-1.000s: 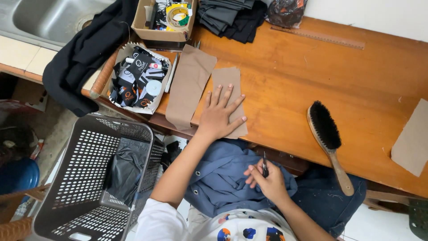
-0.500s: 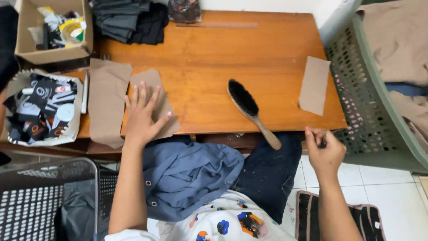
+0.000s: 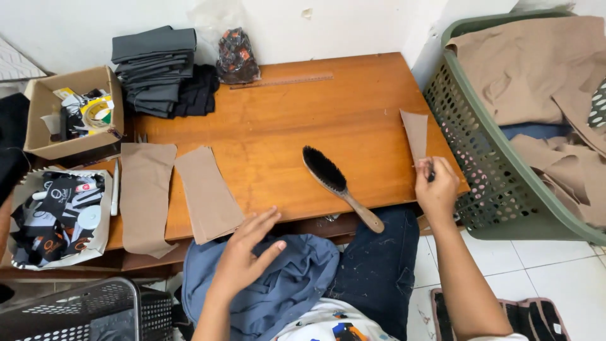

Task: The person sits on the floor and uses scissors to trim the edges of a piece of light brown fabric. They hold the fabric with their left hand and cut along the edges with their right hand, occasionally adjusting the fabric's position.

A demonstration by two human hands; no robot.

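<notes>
Wooden table (image 3: 284, 126), brush (image 3: 334, 180), green basket (image 3: 467, 126) beside right hand (image 3: 435, 189)

table middle (image 3: 284, 126): open | brush (image 3: 338, 183): blocks front | green basket (image 3: 461, 126): walls right edge

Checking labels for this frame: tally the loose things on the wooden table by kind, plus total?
Tan fabric pieces: 3
Brush: 1
Ruler: 1
Cardboard box: 1
Folded dark fabric stack: 1
Plastic bag of small items: 1
Total: 8
</notes>
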